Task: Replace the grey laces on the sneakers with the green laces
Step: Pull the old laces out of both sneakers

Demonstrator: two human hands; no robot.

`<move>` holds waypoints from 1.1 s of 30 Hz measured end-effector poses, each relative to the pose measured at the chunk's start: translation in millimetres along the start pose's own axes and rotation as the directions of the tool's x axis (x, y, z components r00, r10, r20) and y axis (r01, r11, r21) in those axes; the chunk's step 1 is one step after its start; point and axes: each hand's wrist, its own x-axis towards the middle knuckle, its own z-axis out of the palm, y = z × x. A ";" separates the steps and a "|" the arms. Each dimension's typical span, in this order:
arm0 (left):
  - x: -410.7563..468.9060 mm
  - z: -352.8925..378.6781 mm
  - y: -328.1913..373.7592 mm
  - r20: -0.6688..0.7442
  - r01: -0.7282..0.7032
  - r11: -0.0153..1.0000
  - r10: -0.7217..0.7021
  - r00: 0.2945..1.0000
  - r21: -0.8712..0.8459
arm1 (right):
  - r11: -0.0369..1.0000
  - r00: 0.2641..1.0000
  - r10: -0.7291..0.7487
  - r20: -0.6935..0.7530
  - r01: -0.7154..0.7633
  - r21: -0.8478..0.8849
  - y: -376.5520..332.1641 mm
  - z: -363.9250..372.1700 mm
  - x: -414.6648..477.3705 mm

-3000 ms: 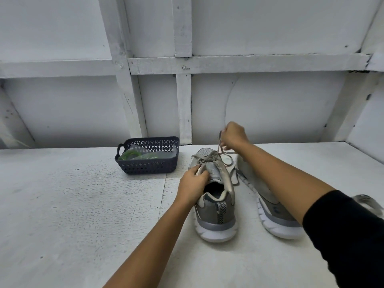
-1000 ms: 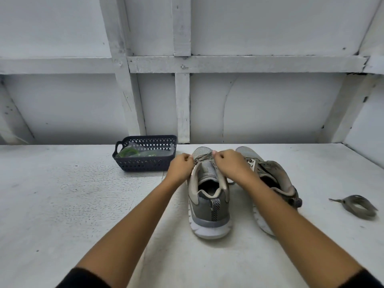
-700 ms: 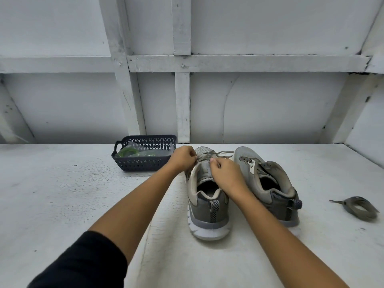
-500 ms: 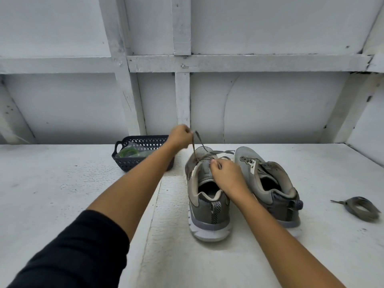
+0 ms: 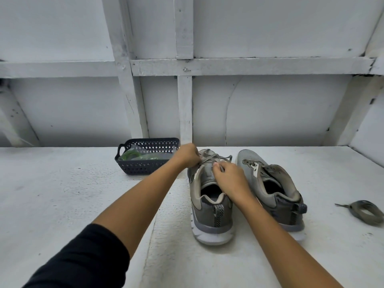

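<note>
Dark basket (image 5: 145, 166) on white table (image 5: 62, 194)

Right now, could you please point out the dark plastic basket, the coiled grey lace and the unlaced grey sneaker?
dark plastic basket (image 5: 143, 168): head view, front wall.
coiled grey lace (image 5: 363, 214): head view, loops.
unlaced grey sneaker (image 5: 249, 161): head view, toe.

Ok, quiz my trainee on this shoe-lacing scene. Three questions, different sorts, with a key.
1. True or false: the right-side sneaker has a lace threaded through it.
2. Which sneaker's grey lace do the left hand and right hand grip?
3. Where are the green laces? A in the basket; B inside the right-side sneaker; C out of view.
Key: 1 false; 2 the left-side sneaker; 3 A.
</note>
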 end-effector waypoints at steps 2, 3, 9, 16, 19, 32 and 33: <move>2.3 -5.5 -0.1 -0.062 -0.010 0.997 0.005 0.998 -0.082 | 1.000 1.000 0.000 0.003 0.000 0.003 -0.4 -0.7 -0.7; 4.0 -11.3 -0.1 -0.082 0.001 0.977 -0.019 0.996 -0.212 | 1.000 1.000 0.000 0.004 0.000 0.001 -0.4 -1.3 -1.1; 2.7 -67.9 19.4 -0.218 -0.124 0.381 -0.214 0.952 -0.916 | 1.000 1.000 0.001 0.000 -0.001 -0.006 0.0 1.1 0.9; 0.3 -9.3 2.7 0.141 0.111 0.972 -0.083 0.987 -0.206 | 1.000 1.000 -0.006 -0.003 0.006 -0.007 0.3 1.1 1.2; 3.8 4.3 -1.8 0.008 0.044 0.999 -0.044 0.999 -0.007 | 1.000 1.000 -0.014 -0.005 0.014 -0.005 1.5 1.6 1.5; 7.6 -54.2 9.5 -0.077 0.087 0.673 -0.210 0.975 -0.734 | 1.000 1.000 -0.026 0.004 0.026 -0.004 4.2 1.5 1.4; 6.7 -42.7 5.1 -0.012 0.140 0.826 -0.175 0.985 -0.546 | 1.000 1.000 -0.026 0.003 0.026 0.004 3.9 1.3 0.9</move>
